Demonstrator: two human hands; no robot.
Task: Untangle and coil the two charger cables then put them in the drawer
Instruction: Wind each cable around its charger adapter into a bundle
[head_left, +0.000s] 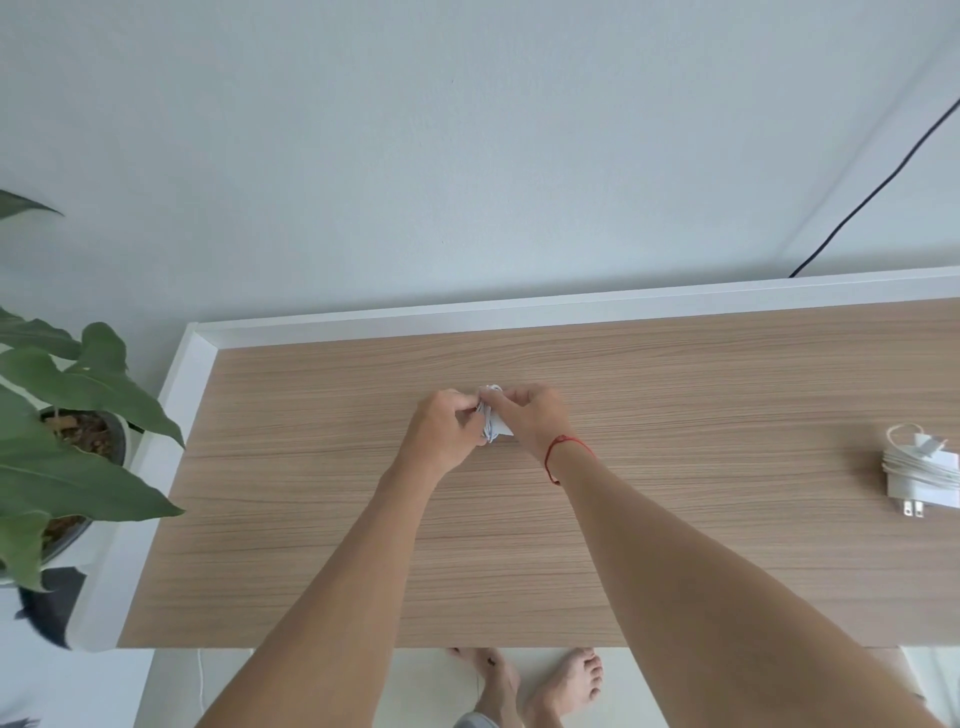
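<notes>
Over the middle of the wooden desk top (675, 519) both my hands hold a small white charger with its cable wound into a tight bundle (493, 423). My left hand (441, 434) grips the bundle from the left, and my right hand (535, 418) pinches it from the right; most of the bundle is hidden between my fingers. A second white charger with its cable coiled around it (919, 475) lies at the desk's right edge, plug prongs pointing toward me. No drawer is in view.
A potted plant with large green leaves (67, 431) stands to the left of the desk. A black cable (878, 189) runs down the wall behind the desk's far right corner. White raised rims (519, 312) border the back and left sides. My bare feet show below the front edge.
</notes>
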